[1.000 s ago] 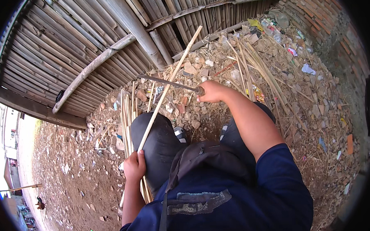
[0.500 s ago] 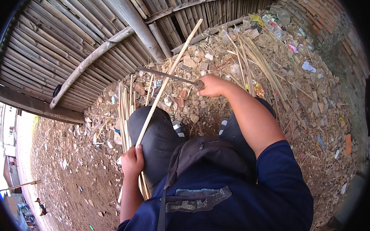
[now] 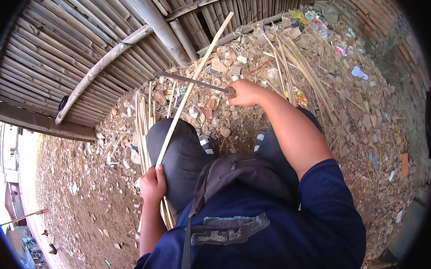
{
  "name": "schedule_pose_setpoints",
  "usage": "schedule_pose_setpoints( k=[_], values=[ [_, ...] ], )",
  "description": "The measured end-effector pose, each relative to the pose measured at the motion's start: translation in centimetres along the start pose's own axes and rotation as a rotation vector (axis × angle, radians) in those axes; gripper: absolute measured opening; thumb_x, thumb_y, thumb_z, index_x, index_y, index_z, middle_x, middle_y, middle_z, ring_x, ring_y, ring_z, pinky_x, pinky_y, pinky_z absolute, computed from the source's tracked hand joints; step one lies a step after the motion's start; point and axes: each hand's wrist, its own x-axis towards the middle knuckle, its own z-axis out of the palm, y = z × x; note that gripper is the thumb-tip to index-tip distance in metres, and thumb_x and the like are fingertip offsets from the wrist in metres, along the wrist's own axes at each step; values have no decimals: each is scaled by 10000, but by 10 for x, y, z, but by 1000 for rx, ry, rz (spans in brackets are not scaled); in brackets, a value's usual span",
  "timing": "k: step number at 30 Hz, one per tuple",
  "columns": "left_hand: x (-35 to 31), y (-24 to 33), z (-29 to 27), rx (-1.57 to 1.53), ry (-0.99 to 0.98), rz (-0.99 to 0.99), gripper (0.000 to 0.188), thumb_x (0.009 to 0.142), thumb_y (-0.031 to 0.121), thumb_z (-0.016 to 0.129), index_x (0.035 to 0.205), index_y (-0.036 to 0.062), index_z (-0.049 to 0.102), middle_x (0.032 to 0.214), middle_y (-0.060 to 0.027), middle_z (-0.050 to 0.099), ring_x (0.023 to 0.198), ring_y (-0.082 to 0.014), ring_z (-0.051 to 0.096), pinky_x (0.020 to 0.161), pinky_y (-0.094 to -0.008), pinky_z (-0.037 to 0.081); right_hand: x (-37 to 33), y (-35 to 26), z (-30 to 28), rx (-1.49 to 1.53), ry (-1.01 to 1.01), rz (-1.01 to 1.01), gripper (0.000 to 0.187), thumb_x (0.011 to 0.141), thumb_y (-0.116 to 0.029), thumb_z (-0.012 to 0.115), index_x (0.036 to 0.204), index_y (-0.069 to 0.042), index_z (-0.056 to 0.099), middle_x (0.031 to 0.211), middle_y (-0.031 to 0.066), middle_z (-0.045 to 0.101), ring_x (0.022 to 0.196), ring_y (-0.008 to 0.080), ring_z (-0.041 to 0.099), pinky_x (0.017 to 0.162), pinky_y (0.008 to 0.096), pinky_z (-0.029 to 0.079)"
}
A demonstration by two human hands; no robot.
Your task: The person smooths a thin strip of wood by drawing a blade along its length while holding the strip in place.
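Observation:
My left hand [image 3: 153, 183] is closed round the lower end of a long, pale bamboo strip [image 3: 211, 56], beside my left knee. The strip slants up and to the right, over my dark trouser leg, its far end near the bamboo wall. My right hand [image 3: 244, 93] grips the handle of a knife [image 3: 201, 83] with a long, narrow, dark blade. The blade points left and crosses the strip around its middle; whether it cuts into it I cannot tell. Alongside my left leg lies a bundle of similar strips [image 3: 142, 121], partly hidden by my hand and leg.
Another pile of split strips [image 3: 305, 70] lies ahead to the right. A bamboo slat wall [image 3: 111, 57] rises in front, a brick wall [image 3: 378, 14] at the right. Stones, straw and litter cover the ground. A dark waist bag [image 3: 246, 179] rests on my lap.
The picture has shifted slightly. The strip's far end sits a little higher, and the knife and my right hand have moved slightly up with it. Both grips are unchanged.

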Motion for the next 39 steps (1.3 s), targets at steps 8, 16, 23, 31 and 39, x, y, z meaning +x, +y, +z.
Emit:
schedule_pose_setpoints(
  k=[8, 16, 23, 31, 39],
  values=[
    [1, -4, 1, 2, -18, -2, 472, 1012, 308, 588, 646, 29, 484, 537, -197, 537, 491, -418, 558, 488, -493, 412, 1, 2, 1, 7, 13, -17, 335, 763, -289, 745, 1007, -61, 715, 975, 194, 724, 934, 362, 695, 838, 435, 537],
    [1, -4, 0, -4, -24, 0, 471, 1016, 318, 579, 659, 22, 497, 549, -199, 543, 497, -416, 557, 493, -485, 414, 1, 2, 2, 16, 3, -6, 319, 767, -280, 757, 994, -60, 713, 968, 189, 725, 928, 354, 696, 833, 436, 535],
    [1, -5, 0, 0, -39, -20, 466, 1016, 318, 579, 664, 23, 500, 565, -203, 550, 505, -415, 558, 500, -482, 417, 2, 1, 0, -42, -22, 8, 308, 821, -288, 782, 1046, -88, 718, 984, 147, 742, 936, 302, 704, 855, 405, 530],
    [1, -6, 2, 0, -32, -15, 470, 1018, 320, 578, 661, 28, 488, 554, -201, 539, 504, -416, 557, 493, -481, 416, 2, 3, 3, -8, 23, -16, 339, 771, -298, 748, 1000, -51, 707, 962, 191, 725, 938, 359, 694, 841, 439, 534],
    [-1, -6, 3, -16, -6, -4, 490, 1022, 346, 576, 659, 31, 480, 546, -195, 531, 498, -415, 555, 491, -481, 417, 2, 1, 1, 1, -17, -7, 343, 777, -305, 747, 1011, -57, 702, 981, 187, 724, 946, 359, 693, 846, 439, 535]
  ],
)
